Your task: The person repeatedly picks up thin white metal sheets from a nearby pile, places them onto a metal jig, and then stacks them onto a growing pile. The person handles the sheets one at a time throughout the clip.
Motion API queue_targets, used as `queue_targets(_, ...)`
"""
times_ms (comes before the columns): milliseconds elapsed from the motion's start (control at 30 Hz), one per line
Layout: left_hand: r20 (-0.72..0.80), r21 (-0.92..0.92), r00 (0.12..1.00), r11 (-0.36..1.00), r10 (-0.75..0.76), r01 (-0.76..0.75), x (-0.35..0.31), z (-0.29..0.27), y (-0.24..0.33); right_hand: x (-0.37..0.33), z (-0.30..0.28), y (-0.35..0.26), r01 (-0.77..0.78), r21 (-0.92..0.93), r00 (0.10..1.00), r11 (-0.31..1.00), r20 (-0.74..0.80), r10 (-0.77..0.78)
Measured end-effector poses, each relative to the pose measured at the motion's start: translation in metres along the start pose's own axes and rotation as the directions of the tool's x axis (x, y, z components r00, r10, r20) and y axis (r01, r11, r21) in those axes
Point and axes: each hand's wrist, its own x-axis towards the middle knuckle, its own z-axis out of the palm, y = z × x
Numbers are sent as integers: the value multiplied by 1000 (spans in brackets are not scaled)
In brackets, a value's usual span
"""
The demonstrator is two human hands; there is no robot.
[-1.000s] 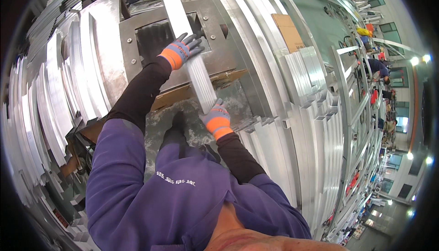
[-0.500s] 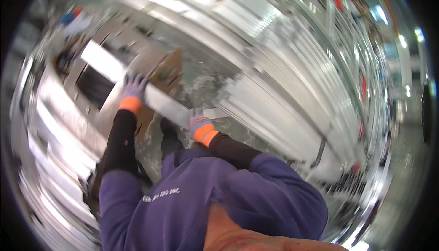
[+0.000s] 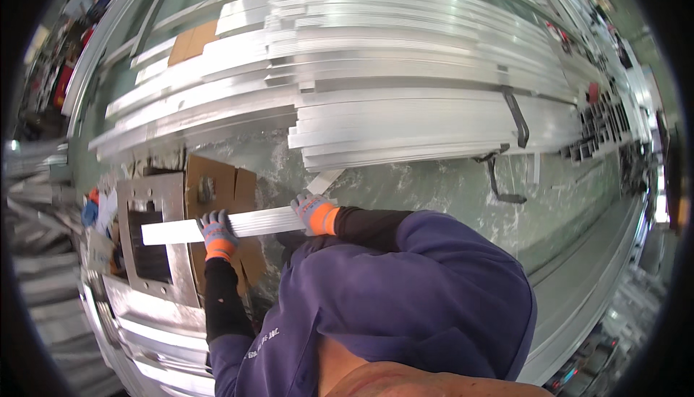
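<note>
Across the front of my body I hold a short, silvery, flat metal bar (image 3: 266,222) with long ridges; whether it is one profile or several strips together I cannot tell. My left hand (image 3: 216,235), in a grey glove with an orange cuff, is closed over it from above, left of its middle. The right hand (image 3: 315,214), gloved alike, grips its right end. The bar's pale left end reaches over a metal plate frame (image 3: 173,194) with a rectangular opening. Both palms are hidden.
Long stacked aluminium profiles (image 3: 405,126) stretch across the far side, with dark straps (image 3: 517,118) around them. An opened cardboard box (image 3: 244,191) lies beside the plate frame. A small pale offcut (image 3: 325,181) is on the floor. More metal lengths (image 3: 155,310) lie at the lower left.
My view has turned, so the profile stacks now run nearly level across the far side. The metal bar has gone from a slant to almost level, still in both hands.
</note>
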Motion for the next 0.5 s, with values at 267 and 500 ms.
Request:
queue_targets(267, 104, -156, 919, 919, 380, -363, 81, -61, 177, -13, -20, 45, -162, -30, 970, 986, -188, 153)
queue_targets(500, 74, -277, 858, 837, 508, -472, 111, -76, 228, -35, -2, 110, -348, 60, 913, 936, -208, 352)
